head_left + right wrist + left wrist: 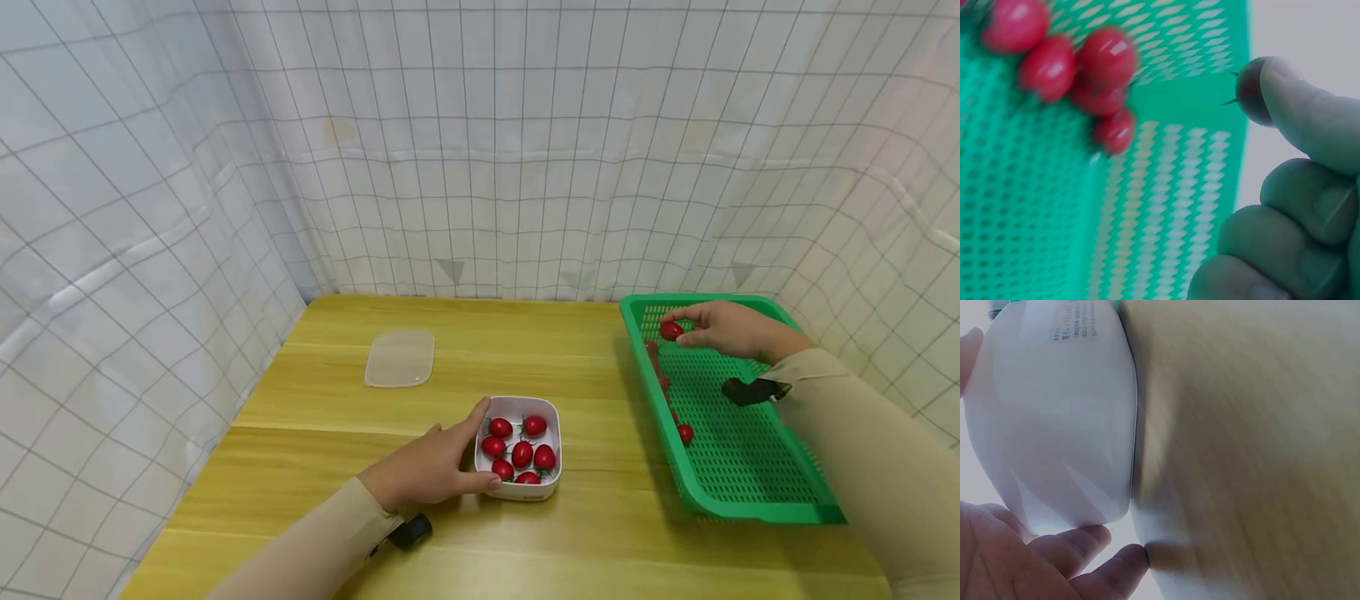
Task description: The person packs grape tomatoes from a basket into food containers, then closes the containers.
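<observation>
My right hand (731,327) pinches a cherry tomato (671,331) between thumb and fingers, over the far left part of a green basket (686,492). In the right wrist view this tomato (1254,92) has its green stem end toward the basket wall, and the other fingers are curled. More cherry tomatoes (1110,57) lie along the basket's left side. My left hand (431,467) holds a small white square container (525,492) from its left, thumb at the near side and fingers at the far left corner. Several cherry tomatoes (522,454) lie inside it.
A translucent square lid (401,358) lies flat on the wooden table (300,467), behind and left of the container. White curtains with a grid pattern (495,167) enclose the table at the back and both sides.
</observation>
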Demonstrator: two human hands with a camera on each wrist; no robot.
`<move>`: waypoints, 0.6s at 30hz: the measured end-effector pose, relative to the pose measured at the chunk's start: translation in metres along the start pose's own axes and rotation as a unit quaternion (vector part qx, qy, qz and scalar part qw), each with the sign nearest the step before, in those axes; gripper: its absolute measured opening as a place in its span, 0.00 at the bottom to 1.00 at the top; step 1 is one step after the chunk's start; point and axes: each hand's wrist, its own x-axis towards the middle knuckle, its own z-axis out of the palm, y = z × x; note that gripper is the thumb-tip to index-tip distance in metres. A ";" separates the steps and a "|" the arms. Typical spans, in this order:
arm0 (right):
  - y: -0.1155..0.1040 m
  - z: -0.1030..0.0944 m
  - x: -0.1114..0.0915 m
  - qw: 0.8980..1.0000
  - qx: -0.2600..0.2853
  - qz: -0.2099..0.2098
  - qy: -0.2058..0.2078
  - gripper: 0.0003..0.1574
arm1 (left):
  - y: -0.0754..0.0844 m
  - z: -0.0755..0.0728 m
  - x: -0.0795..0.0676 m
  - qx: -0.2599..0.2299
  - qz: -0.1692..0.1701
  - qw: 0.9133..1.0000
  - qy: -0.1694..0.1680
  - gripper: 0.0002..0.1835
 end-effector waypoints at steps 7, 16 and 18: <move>-0.046 -0.006 -0.003 0.999 0.026 -0.025 0.009 0.30 | 0.000 0.000 0.000 -0.001 -0.006 1.000 -0.002 0.61; -0.122 0.016 0.004 0.993 0.056 -0.091 -0.055 0.26 | 0.000 0.000 0.001 -0.005 -0.001 1.000 -0.004 0.60; -0.135 0.023 0.006 0.991 0.057 -0.104 -0.069 0.25 | -0.001 0.000 0.001 -0.004 -0.001 1.000 -0.005 0.60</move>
